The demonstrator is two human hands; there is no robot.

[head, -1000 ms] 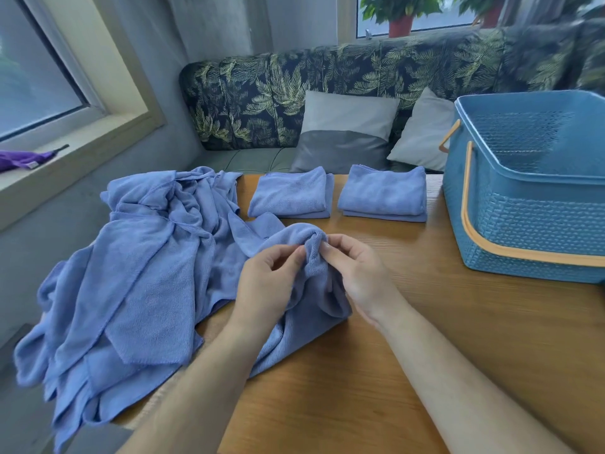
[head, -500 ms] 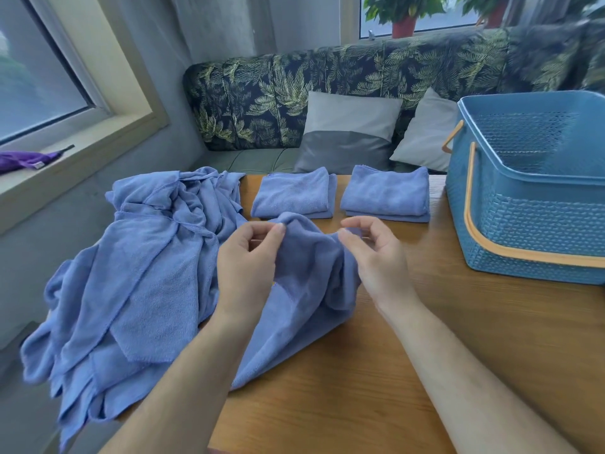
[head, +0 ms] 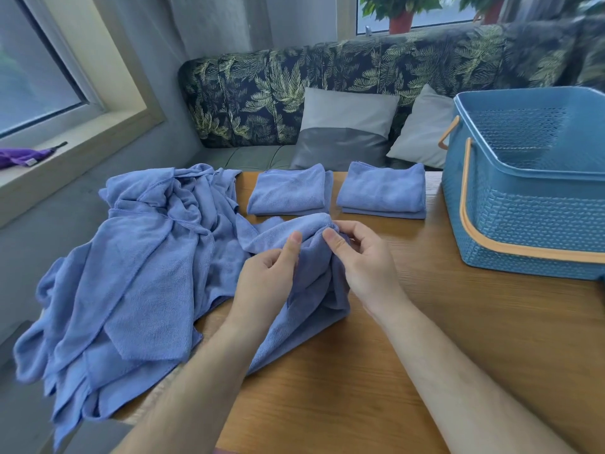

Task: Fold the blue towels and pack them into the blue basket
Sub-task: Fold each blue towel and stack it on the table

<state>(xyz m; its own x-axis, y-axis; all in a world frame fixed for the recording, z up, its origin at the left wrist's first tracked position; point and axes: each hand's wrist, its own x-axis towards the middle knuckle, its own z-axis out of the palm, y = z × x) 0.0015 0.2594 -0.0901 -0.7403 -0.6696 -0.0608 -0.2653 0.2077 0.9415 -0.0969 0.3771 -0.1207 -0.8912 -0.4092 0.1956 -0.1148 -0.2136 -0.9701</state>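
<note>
We hold a bunched blue towel [head: 307, 322] in both hands at the middle of the wooden table [head: 458, 339]. Our left hand [head: 265, 280] presses its thumb up against the cloth with the fingers curled beneath. Our right hand [head: 363, 267] pinches the top fold between the thumb and curled fingers. The hands are just beside each other, thumbs close but apart. The towel's loose end trails toward 7 o'clock and passes under our left forearm.

At 9 o'clock lies a rumpled pile [head: 137, 273] of blue towels, touching the one we hold and spilling over the table's left edge. At 12 o'clock a folded towel [head: 288, 193] and a second folded towel [head: 383, 191] lie side by side near the far edge, with a narrow gap between them.

The blue basket [head: 530, 224] stands upright on the table at 2 o'clock, well apart from our hands. Its orange handles [head: 491, 247] are dropped down against its woven-pattern wall, and the inside we can see is perforated wall.

Beyond the table, from 11 to 1 o'clock, a leaf-print sofa [head: 262, 93] carries two grey cushions [head: 343, 126]. Red pots [head: 401, 21] stand at the window above it. At 10 o'clock a purple umbrella [head: 23, 157] lies on the sill [head: 82, 158]; its small tag [head: 31, 162] is too small to read.
</note>
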